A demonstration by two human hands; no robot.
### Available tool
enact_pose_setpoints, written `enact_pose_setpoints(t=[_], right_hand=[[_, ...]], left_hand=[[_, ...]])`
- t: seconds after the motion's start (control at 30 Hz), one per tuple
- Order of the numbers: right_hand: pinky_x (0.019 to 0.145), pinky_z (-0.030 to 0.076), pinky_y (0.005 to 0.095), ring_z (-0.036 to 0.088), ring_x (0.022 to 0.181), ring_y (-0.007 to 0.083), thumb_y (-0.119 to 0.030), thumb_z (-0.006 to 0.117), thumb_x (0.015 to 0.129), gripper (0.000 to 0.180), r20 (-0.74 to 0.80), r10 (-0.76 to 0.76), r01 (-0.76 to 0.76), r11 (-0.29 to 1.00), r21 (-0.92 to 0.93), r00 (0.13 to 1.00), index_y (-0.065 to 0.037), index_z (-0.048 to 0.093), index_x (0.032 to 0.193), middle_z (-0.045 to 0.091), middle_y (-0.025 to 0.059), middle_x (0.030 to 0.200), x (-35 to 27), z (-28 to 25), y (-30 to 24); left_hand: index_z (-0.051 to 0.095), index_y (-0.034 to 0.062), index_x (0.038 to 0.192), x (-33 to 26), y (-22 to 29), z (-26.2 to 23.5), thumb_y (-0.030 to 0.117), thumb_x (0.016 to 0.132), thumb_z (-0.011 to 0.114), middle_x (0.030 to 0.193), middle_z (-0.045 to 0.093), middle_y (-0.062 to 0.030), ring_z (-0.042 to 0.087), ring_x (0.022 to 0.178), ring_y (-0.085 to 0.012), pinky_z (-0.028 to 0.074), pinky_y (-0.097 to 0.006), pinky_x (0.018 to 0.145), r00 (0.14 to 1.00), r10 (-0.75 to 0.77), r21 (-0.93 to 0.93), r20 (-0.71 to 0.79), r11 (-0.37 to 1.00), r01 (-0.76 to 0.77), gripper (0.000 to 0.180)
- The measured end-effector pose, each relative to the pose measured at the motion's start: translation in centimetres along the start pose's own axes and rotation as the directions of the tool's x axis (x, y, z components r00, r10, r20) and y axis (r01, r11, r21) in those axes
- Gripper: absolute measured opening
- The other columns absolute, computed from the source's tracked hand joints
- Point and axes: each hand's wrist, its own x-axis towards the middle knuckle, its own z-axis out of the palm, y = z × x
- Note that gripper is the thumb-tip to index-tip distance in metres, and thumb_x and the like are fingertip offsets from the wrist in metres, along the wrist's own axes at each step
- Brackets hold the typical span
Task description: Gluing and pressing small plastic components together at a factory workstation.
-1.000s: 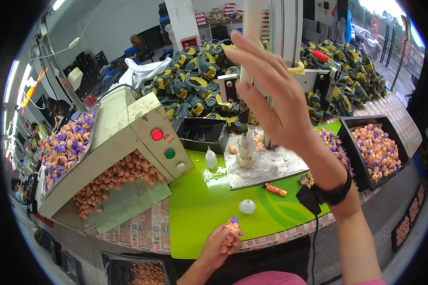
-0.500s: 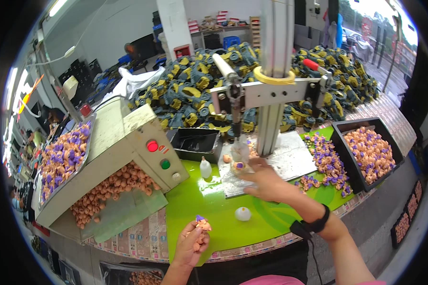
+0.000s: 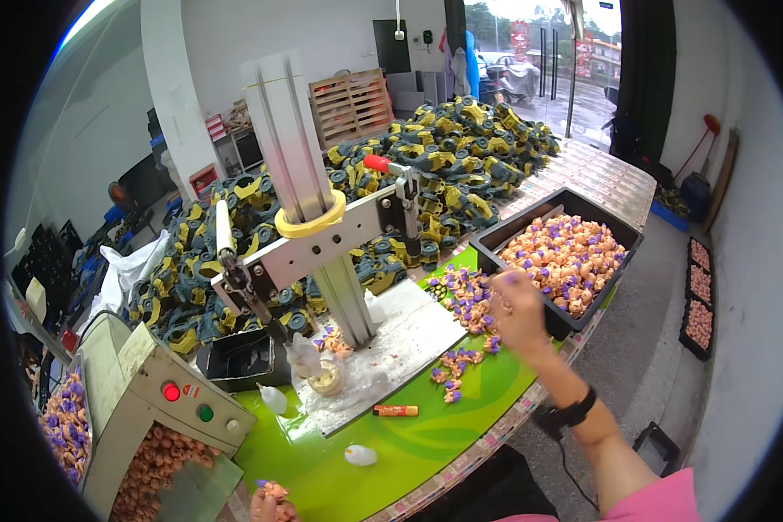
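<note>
Since the earlier frame the right hand [image 3: 520,315] has gone from the foot of the clamp press [image 3: 296,254] to a spot well right of it, and the view has swung rightward. Low in front of the press and to its left, the left hand [image 3: 260,506] grasps a peach figure piece [image 3: 274,490] with a purple tip, held up at the fingertips. Right of the press, the right hand, fingers curled in, is over the border between the loose purple-and-peach pieces [image 3: 467,302] and a black tray [image 3: 619,268] heaped with more; purple shows at its fingers, but blur means I cannot tell whether it grips a piece. Most of the left hand is cut off by the lower edge, so whether it holds a second piece is unclear; the cloudy plastic [image 3: 304,355] at the press's tip is hard to read, and the right hand hides the tray's near corner. Left of the press stands a pale machine [image 3: 148,372] with red and green buttons; before the press, an orange tube [image 3: 396,411] lies on the glossy green tabletop [image 3: 470,435]; behind it spreads a mound of grey-and-yellow toy vehicles [image 3: 448,165], with a wooden pallet [image 3: 352,104] farther back; far to its right are a bright doorway [image 3: 574,78] and filled floor trays [image 3: 699,291]
</note>
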Motion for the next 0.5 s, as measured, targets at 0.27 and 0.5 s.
enact_pose_setpoints(t=[0.27, 0.5], right_hand=[[0.102, 0.037, 0.0462, 0.046, 0.119, 0.0399, -0.007, 0.063, 0.080, 0.031, -0.035, 0.050, -0.060, 0.895, -0.442, 0.998, -0.002, 0.065, 0.110, 0.048, 0.0257, 0.132, 1.7, -6.5, 7.9], [0.091, 0.045, 0.0421, 0.058, 0.103, 0.0340, -0.006, 0.065, 0.081, 0.017, 0.291, -0.166, 0.127, 0.981, 0.149, 0.942, -0.001, 0.068, 0.097, 0.065, 0.0165, 0.107, -1.5, -3.6, -2.6]], left_hand=[[0.057, 0.0078, 0.110, 4.4, 2.7, 6.1, 0.016, 0.096, 0.058, 0.077, 0.054, 0.0016, 0.043, 0.053, -0.0039, 0.031, -0.017, 0.043, 1.000, -0.019, 0.151, -0.015, 0.988, 0.021, 0.016], [0.065, 0.0050, 0.103, 11.5, 1.4, 9.9, 0.020, 0.082, 0.072, 0.079, 0.062, 0.0016, 0.041, 0.049, -0.0024, 0.029, -0.019, 0.041, 0.995, -0.058, 0.319, 0.086, 0.947, 0.027, 0.026]])
